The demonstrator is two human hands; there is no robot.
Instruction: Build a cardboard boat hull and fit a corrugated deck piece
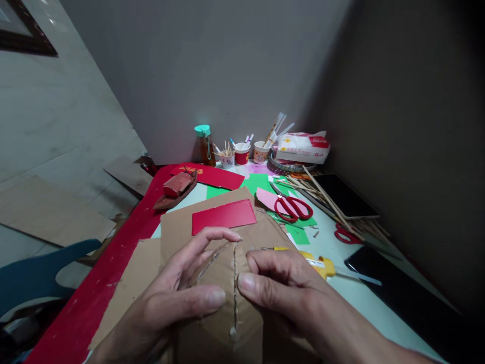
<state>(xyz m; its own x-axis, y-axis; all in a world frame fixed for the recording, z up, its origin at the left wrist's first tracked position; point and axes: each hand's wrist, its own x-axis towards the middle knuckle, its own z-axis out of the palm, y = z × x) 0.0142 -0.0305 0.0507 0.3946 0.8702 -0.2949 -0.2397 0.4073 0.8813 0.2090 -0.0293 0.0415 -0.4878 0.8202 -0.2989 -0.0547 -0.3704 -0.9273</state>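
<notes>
Cluttered table [354,293], cardboard [248,318] between hands [166,303] [295,288].

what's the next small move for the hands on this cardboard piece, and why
I'd probably press the two sides of the cardboard piece gently together along the middle seam: a dark, rough line shows down it, and the thumbs of the left hand and right hand lie on opposite sides of it, well placed to push inward.
</notes>
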